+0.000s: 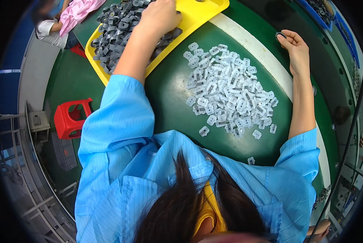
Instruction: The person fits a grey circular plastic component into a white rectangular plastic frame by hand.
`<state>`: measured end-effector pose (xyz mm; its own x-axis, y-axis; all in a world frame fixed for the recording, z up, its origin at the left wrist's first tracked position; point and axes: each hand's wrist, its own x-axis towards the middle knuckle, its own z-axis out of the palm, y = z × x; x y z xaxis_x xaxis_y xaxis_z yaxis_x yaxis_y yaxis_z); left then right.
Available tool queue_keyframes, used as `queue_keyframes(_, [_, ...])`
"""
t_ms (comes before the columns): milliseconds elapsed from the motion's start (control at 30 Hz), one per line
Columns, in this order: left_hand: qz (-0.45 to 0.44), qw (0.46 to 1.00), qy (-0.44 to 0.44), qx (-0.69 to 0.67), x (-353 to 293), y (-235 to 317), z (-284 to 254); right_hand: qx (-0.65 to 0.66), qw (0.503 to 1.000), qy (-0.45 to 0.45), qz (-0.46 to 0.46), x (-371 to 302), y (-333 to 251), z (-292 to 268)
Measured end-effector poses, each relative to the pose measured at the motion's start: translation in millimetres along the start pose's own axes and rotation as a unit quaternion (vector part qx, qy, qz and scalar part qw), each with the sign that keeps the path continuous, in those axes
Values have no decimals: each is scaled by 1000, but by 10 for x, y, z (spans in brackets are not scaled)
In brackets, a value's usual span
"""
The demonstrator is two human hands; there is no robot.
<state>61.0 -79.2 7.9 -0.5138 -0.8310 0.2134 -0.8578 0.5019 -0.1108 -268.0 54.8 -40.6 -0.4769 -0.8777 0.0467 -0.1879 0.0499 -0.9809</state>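
My left hand point(162, 17) reaches over the yellow tray point(189, 29) at the top, its fingers cut off or hidden by the frame edge. Heaped in that tray are many small dark grey, curved plastic parts point(118, 34). Off to the right, above the dark strip beyond the white band, my right hand point(297, 50) pinches a small dark round part point(280, 35) between thumb and fingers. Between my arms, a loose pile of small translucent white plastic pieces point(230, 89) is spread on the green table point(169, 103).
A white band point(254, 42) curves along the table's right side. Blue bins point(343, 32) stand at the upper right. A red stool point(72, 118) is on the left. At the upper left sits another person point(53, 30) with pink cloth point(78, 16). Another person's hand point(321, 229) shows at lower right.
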Motion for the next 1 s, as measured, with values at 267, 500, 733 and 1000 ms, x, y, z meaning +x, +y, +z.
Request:
queue_keyframes(267, [94,991,68,-65,9,-130,396,-307,923,111,-202,-60,-48,42])
queue_keyframes(500, [73,957,106,-260,-94,345,-40,-245,936,-226,-113,-519,-504,315])
queue_keyframes(733, [90,847,95,-516,-298,1187,-170,-326,894,-260,-162,-613,-433,356])
queue_keyframes(1000, [159,896,164,-381,-334,1213,184,-281,917,-215,-184,-536,-395,313])
